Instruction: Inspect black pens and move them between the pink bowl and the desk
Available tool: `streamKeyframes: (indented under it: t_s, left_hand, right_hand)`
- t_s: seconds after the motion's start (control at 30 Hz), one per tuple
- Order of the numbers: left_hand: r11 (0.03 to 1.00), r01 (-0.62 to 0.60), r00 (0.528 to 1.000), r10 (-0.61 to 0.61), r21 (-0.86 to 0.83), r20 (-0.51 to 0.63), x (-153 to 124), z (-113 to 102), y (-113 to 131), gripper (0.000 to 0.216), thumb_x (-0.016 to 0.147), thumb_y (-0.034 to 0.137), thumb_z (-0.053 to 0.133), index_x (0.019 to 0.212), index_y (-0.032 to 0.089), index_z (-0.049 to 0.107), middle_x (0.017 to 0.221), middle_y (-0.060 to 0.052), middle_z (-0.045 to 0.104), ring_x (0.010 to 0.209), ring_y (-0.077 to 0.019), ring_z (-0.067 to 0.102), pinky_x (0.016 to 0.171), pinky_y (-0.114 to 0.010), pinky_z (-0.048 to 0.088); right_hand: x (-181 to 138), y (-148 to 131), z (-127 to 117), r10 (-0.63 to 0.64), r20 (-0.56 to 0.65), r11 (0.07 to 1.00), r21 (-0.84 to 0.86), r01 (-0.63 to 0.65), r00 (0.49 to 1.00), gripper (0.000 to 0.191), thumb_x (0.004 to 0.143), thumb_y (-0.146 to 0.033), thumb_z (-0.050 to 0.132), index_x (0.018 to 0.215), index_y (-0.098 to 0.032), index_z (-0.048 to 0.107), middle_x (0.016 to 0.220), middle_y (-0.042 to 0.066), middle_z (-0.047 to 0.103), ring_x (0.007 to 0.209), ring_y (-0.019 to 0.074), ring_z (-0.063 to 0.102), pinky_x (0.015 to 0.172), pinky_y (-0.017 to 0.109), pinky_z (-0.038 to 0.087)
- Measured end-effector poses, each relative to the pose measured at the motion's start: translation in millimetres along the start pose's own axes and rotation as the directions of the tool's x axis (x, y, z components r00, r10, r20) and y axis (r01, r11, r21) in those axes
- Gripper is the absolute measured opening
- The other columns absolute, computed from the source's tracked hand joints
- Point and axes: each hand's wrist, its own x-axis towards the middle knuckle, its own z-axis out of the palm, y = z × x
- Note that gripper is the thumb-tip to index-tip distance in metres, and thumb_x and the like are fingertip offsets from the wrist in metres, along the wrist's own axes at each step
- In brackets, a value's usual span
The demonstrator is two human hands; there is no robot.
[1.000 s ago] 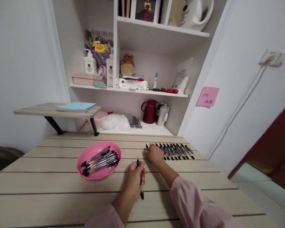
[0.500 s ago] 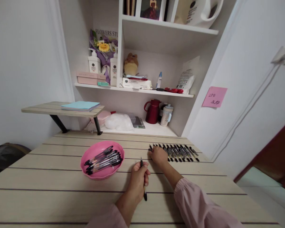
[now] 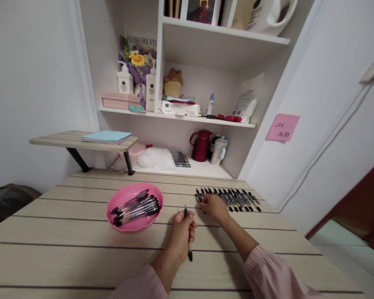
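Across the tabletop (image 3: 81, 261), left fingers (image 3: 191, 224) grip a pen (image 3: 190, 251); right fingers (image 3: 205, 203), grip unclear, touch lined-up pens (image 3: 239, 199).

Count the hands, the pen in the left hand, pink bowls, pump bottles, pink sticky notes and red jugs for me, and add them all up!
Hands: 2 (left hand, right hand)
Pen in left hand: 1
Pink bowl: 1
Pump bottles: 2
Pink sticky note: 1
Red jug: 1
Total: 8
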Motion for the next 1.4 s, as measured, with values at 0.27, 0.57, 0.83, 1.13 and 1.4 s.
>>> streamKeyframes:
  t_s: [0.27,0.57,0.83,1.13,1.4]
  left_hand:
    - [1.000,-0.002,1.000,0.002,-0.004,0.002,2.2,-2.3,-1.3,0.016,0.066,0.026,0.056,0.078,0.017,0.051,0.052,0.006,0.050,0.032,-0.0010,0.033,0.034,-0.016,0.015]
    - [1.000,0.000,1.000,0.000,-0.006,0.000,-0.3,-0.6,-0.9,0.018,0.064,0.028,0.059,0.077,0.018,0.051,0.052,0.006,0.050,0.032,-0.0014,0.033,0.035,-0.016,0.016]
    - [1.000,0.007,1.000,-0.007,-0.003,-0.011,-2.0,1.0,0.5,0.021,0.063,0.031,0.060,0.077,0.018,0.050,0.053,0.006,0.050,0.033,-0.0013,0.033,0.035,-0.016,0.015]
    - [1.000,0.005,1.000,-0.005,0.000,-0.014,-1.4,0.0,0.5,0.022,0.063,0.032,0.062,0.076,0.018,0.051,0.053,0.006,0.051,0.033,-0.0014,0.033,0.035,-0.016,0.015]
    - [1.000,0.004,1.000,-0.004,-0.021,-0.006,-0.1,-0.5,-0.3,0.019,0.069,0.032,0.058,0.078,0.017,0.051,0.053,0.005,0.052,0.033,-0.0020,0.035,0.035,-0.016,0.017]
  right_hand:
    - [-17.1,-4.0,17.6,-0.097,-0.043,0.979,-0.187,0.087,0.994,0.017,0.076,-0.024,0.052,0.083,-0.016,0.065,0.088,0.012,0.067,0.080,0.0200,0.064,0.066,0.025,0.041]
    - [-18.6,-10.4,21.2,-0.074,-0.091,0.979,-0.195,0.055,0.993,0.024,0.079,-0.030,0.048,0.084,-0.014,0.064,0.090,0.014,0.065,0.077,0.0221,0.064,0.068,0.029,0.043]
    - [-15.3,-8.7,23.1,-0.057,-0.065,0.978,-0.203,0.043,0.996,0.021,0.078,-0.027,0.050,0.083,-0.014,0.065,0.089,0.015,0.066,0.080,0.0215,0.064,0.070,0.029,0.043]
    - [-14.3,-6.0,17.7,-0.052,-0.052,0.984,-0.172,0.042,0.997,0.021,0.082,-0.028,0.049,0.084,-0.015,0.064,0.089,0.012,0.066,0.082,0.0209,0.063,0.068,0.026,0.041]
    - [-15.5,-14.4,8.0,-0.116,-0.084,0.989,-0.097,0.108,0.990,0.019,0.084,-0.024,0.043,0.082,-0.018,0.061,0.089,0.009,0.065,0.076,0.0163,0.063,0.062,0.022,0.038]
